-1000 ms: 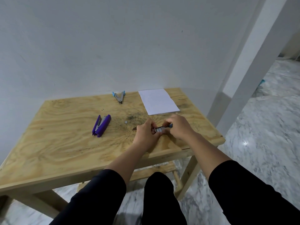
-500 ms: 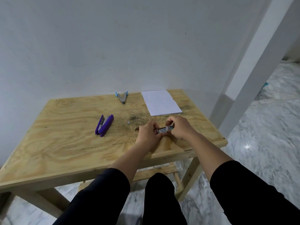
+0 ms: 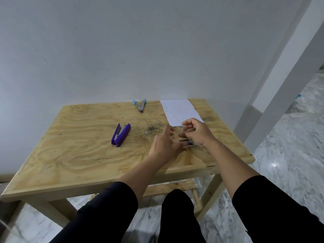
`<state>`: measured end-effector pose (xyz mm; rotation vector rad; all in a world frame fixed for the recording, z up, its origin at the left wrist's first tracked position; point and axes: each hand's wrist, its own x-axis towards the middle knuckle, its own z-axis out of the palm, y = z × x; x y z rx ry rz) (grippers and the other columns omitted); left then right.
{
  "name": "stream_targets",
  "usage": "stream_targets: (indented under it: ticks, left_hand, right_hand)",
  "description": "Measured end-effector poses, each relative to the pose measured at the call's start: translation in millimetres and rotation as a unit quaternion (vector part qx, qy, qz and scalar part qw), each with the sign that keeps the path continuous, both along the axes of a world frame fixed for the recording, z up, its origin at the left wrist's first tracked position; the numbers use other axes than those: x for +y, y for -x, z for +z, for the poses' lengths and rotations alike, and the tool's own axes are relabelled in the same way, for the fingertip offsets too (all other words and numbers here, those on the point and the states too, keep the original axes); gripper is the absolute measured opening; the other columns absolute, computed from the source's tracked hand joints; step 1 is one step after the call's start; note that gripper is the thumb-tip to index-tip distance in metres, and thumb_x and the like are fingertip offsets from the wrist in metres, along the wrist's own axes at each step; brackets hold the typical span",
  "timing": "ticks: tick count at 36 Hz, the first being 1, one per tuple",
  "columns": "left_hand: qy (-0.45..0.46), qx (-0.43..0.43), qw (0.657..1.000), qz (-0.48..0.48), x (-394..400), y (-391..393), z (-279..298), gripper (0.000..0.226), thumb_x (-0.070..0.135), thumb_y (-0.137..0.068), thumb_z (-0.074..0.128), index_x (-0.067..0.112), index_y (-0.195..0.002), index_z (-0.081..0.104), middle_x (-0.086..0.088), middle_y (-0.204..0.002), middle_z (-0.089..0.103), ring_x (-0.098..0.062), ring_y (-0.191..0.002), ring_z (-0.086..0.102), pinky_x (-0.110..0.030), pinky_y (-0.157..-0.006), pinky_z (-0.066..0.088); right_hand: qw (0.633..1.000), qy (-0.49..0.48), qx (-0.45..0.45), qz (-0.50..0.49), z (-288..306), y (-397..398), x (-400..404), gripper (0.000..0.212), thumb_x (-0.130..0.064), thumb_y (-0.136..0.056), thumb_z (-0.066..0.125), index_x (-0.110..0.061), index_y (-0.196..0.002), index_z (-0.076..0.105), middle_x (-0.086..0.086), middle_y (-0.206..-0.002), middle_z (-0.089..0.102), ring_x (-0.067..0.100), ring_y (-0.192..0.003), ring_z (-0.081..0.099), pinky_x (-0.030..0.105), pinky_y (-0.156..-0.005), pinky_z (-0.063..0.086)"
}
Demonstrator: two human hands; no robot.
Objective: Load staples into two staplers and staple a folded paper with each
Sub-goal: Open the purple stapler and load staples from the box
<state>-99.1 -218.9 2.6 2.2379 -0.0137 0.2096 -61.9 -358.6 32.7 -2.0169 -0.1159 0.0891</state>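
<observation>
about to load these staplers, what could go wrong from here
1. The staple box lies half under the right hand, close to the table's near edge; a nudge could tip it off.
2. The small staple piece lying loose on the wood is easy to lose.
3. Motion blur suggests quick hands; thin staple strips may snap.

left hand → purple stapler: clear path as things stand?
Probably yes. The left hand is blurred, seemingly open, beside the staple box. The purple stapler lies open to its left on the table, nothing but bare wood between them.
</observation>
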Motion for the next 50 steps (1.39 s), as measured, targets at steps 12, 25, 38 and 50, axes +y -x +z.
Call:
stream_targets:
  ticks: [12,25,38,50]
  left_hand:
    - [-0.223,0.094,0.944,0.222,130,0,3,0.064,0.048,-0.077,0.067,0.014,-0.123,0.038,-0.015,-0.127,0.037,-0.032,-0.115,0.042,-0.045,-0.088,0.045]
    - [0.222,0.013,0.967,0.126,168,-2,6,0.034,0.037,-0.099,0.036,0.010,-0.108,0.054,-0.004,-0.083,0.069,-0.019,-0.070,0.060,-0.033,-0.062,0.050]
    - [0.283,-0.031,0.950,0.128,175,-4,6,0.020,0.042,-0.097,0.033,0.030,-0.100,0.049,-0.001,-0.092,0.061,-0.014,-0.074,0.060,-0.038,-0.066,0.058]
    - [0.399,-0.009,0.910,0.108,174,3,24,0.023,0.018,-0.094,0.052,0.032,-0.103,0.036,-0.010,-0.112,0.059,-0.022,-0.086,0.071,-0.033,-0.058,0.058]
  right_hand:
    - [0.957,-0.216,0.192,0.012,3,-14,90,0.013,-0.001,-0.079,0.068,-0.009,-0.074,0.060,0.004,-0.068,0.058,0.011,-0.060,0.050,0.016,-0.049,0.042]
    - [0.941,-0.243,0.234,0.023,17,-28,157,0.013,-0.020,-0.083,0.068,-0.010,-0.078,0.060,0.001,-0.063,0.048,0.009,-0.052,0.043,0.015,-0.040,0.038]
    - [0.967,-0.199,0.118,0.102,17,-29,192,0.011,-0.021,-0.081,0.067,-0.014,-0.072,0.066,-0.006,-0.051,0.045,0.003,-0.039,0.038,0.015,-0.042,0.034]
    - [0.961,-0.240,0.130,0.047,7,-36,183,0.018,-0.010,-0.088,0.050,-0.012,-0.072,0.057,-0.005,-0.051,0.039,0.008,-0.043,0.034,0.018,-0.039,0.030]
